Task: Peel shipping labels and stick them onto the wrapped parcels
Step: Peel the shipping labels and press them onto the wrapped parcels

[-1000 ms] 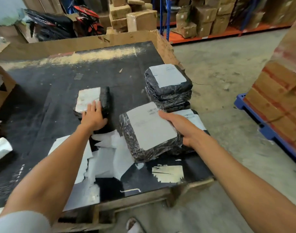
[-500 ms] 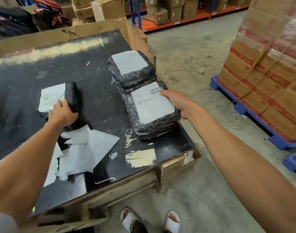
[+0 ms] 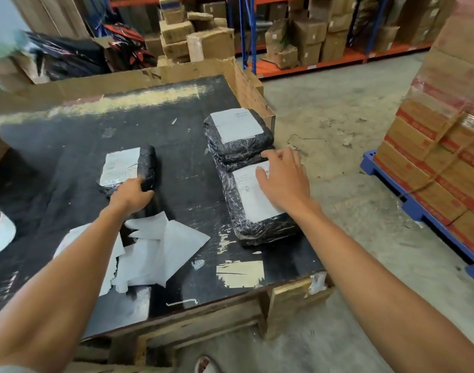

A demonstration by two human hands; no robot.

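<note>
I am standing at the near edge of the black worktop (image 3: 176,157), with both arms reaching out over it. My left hand (image 3: 131,193) is gripping the near end of a small black-wrapped parcel (image 3: 147,168) on the left side of the top — fingers curled around its dark edge, thumb tucked against the near side. That parcel is carrying a white shipping label (image 3: 120,165) across its left part.

My right hand (image 3: 282,181) is lying palm down on the label (image 3: 253,197) of the nearer right-hand parcel (image 3: 257,227), fingers straight and slightly spread, the fingertips reaching toward the far edge of that parcel. I am pressing flat, not pinching anything.

Just beyond it, touching its far end, a second stack of wrapped parcels (image 3: 239,146) is sitting with a white label (image 3: 237,125) facing up.

Peeled backing sheets (image 3: 163,251) are lying loose on the near-left part of the worktop, partly under my left forearm. A patch of torn tape residue (image 3: 239,273) is showing near the right corner.

To the right, on the floor, a blue pallet (image 3: 391,195) is bearing shrink-wrapped cartons (image 3: 445,146). Shelving with brown boxes (image 3: 305,41) is standing at the far side — detail there is blurred.
</note>
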